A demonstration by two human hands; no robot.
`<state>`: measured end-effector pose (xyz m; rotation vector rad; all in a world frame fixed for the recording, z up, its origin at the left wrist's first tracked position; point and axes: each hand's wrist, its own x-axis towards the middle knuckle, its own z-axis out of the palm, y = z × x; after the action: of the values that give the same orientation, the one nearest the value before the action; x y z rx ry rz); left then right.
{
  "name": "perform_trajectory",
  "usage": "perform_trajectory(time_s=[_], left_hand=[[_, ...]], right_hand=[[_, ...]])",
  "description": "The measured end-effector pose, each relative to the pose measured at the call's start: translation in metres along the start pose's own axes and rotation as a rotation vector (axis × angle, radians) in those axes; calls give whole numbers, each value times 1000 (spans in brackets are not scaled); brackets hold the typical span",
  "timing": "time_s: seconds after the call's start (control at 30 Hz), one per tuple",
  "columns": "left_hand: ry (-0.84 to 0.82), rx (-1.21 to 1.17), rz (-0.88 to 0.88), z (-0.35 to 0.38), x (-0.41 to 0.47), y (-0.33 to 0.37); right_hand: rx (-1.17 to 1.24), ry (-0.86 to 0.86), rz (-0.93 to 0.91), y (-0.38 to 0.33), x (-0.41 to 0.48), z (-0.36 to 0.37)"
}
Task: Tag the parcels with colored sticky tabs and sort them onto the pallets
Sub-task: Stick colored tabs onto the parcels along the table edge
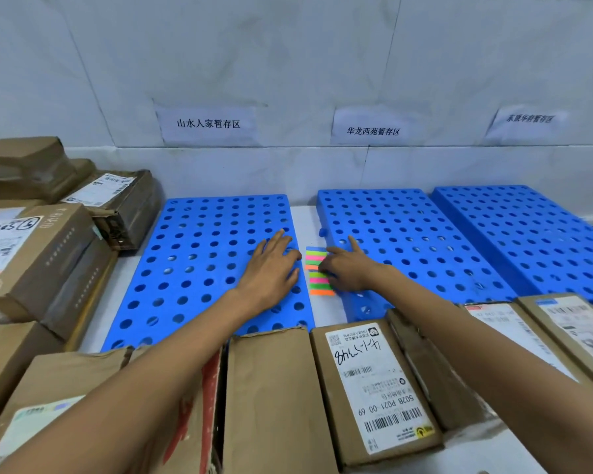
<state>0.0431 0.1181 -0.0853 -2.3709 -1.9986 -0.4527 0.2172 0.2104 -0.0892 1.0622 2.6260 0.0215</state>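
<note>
While both bare arms reached out from 6 o'clock, the left hand (274,265) lay palm down on the left pallet (192,254), its fingers straight and a little spread, touching the blue plastic near that pallet's 3 o'clock edge. The right hand (348,268) sat just beside it. Its index finger (354,242) pointed towards 12 o'clock and rested on the near left edge of the middle pallet (408,241). Its other fingers were curled down onto the 3 o'clock side of the sticky tabs (317,268); whether they pinched a tab could not be told, and the thumb was hidden.

The sticky tabs lay flat on the white surface (303,220), in the narrow gap between the left pallet and the middle pallet, showing bands of blue, green, pink and orange. The right pallet (528,234) lay at 3 o'clock, close beside the middle one. All three pallets were blue and full of round holes.

Three paper signs (208,124) with printed characters hung on the wall (288,46) at 12 o'clock, one above each pallet. A stack of parcels (42,251) stood at 9 o'clock. At 6 o'clock a plain parcel (271,388) sat beside a labelled parcel (374,388) bearing a barcode and handwriting. More parcels (545,323) lay at 4 o'clock, touching the near edge of the right pallet.
</note>
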Motion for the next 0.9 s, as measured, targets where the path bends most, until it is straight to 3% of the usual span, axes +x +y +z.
perform_trajectory(time_s=[0.2,0.33,0.5,0.63,0.9], left_hand=[[-6,29,4,10,8,1],[0,45,-3,12,9,-3],[-19,139,30,12,11,-2],[-44,243,77,12,8,1],[-71,344,127,13,6,3]], right_hand=[[-163,-81,102,2,18,-6],[-197,88,52,-4,12,-6],[-158,-14,-4,-12,-2,2],[-148,22,-50,-18,-5,1],[-48,-25,20,-13,8,2]])
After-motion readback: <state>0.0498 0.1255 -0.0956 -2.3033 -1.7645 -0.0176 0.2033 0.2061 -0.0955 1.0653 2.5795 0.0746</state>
